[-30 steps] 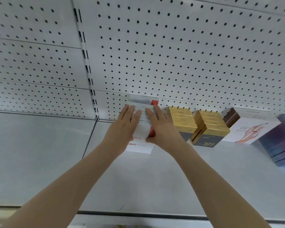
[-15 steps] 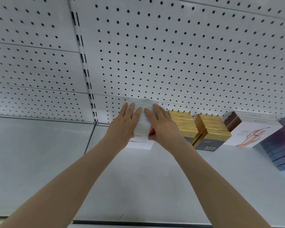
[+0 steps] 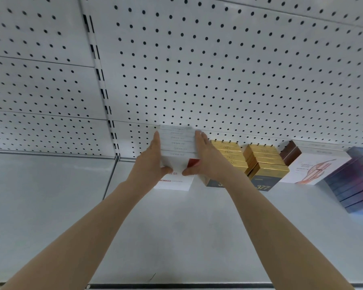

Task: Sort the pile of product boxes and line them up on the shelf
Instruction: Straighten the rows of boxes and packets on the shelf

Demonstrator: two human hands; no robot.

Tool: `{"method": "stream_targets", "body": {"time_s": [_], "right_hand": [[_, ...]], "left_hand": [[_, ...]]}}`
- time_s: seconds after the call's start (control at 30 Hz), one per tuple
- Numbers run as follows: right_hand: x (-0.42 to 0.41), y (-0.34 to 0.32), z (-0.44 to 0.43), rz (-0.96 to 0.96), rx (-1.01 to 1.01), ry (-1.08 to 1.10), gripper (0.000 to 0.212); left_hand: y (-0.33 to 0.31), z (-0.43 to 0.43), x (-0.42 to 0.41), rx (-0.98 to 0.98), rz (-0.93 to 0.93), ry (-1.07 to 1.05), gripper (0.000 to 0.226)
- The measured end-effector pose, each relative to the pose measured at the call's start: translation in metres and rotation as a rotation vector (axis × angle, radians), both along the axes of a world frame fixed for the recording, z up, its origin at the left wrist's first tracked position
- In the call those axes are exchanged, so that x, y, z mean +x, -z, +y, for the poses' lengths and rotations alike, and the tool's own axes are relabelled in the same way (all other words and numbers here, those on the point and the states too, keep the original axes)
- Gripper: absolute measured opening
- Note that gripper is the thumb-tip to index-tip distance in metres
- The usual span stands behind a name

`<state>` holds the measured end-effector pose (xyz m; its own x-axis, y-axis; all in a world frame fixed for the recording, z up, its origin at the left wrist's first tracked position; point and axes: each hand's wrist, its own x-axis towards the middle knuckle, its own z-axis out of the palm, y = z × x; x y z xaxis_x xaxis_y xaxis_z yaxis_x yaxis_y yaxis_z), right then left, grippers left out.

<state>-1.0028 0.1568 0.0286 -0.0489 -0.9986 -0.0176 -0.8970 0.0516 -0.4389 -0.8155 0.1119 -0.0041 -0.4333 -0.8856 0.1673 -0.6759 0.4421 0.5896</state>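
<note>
A row of several white boxes with a red corner mark (image 3: 177, 143) stands on the grey shelf (image 3: 176, 231) against the pegboard. My left hand (image 3: 150, 162) presses flat on the row's left side and my right hand (image 3: 205, 158) on its right side, thumbs on the front box. Right of it stand two rows of gold boxes (image 3: 264, 162), the front ones marked 377. Further right are brown-edged white boxes with a leg drawing (image 3: 316, 166) and dark blue-purple boxes (image 3: 356, 181).
The white pegboard back wall (image 3: 218, 70) rises behind the boxes. A slotted upright (image 3: 102, 88) divides this bay from the left shelf bay (image 3: 46, 185). The shelf's front lip (image 3: 176, 286) runs along the bottom.
My hands slid from lying on top of the white boxes to clasping the row's left and right sides. The box tops are uncovered and look squared up.
</note>
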Motion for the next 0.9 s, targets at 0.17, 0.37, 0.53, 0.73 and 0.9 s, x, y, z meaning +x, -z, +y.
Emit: {"method": "stream_targets", "body": {"time_s": [0.17, 0.37, 0.53, 0.73, 0.9], "right_hand": [[-0.003, -0.002, -0.002, 0.014, 0.077, -0.044, 0.119], [0.008, 0.007, 0.028, 0.043, -0.097, 0.220, 0.078], [0.023, 0.025, 0.041, -0.076, -0.153, 0.329, 0.038], [0.023, 0.025, 0.036, -0.113, -0.136, 0.336, 0.052], [0.013, -0.001, 0.026, 0.089, -0.122, 0.118, 0.125]], "left_hand": [[-0.003, 0.002, -0.005, 0.023, -0.023, -0.004, 0.109], [-0.001, 0.010, 0.011, -0.111, -0.020, 0.016, 0.105], [0.009, 0.018, 0.013, 0.028, -0.072, -0.081, 0.086], [0.009, 0.015, 0.011, -0.005, -0.018, -0.080, 0.075], [0.010, 0.016, 0.017, -0.024, 0.005, -0.040, 0.077]]}}
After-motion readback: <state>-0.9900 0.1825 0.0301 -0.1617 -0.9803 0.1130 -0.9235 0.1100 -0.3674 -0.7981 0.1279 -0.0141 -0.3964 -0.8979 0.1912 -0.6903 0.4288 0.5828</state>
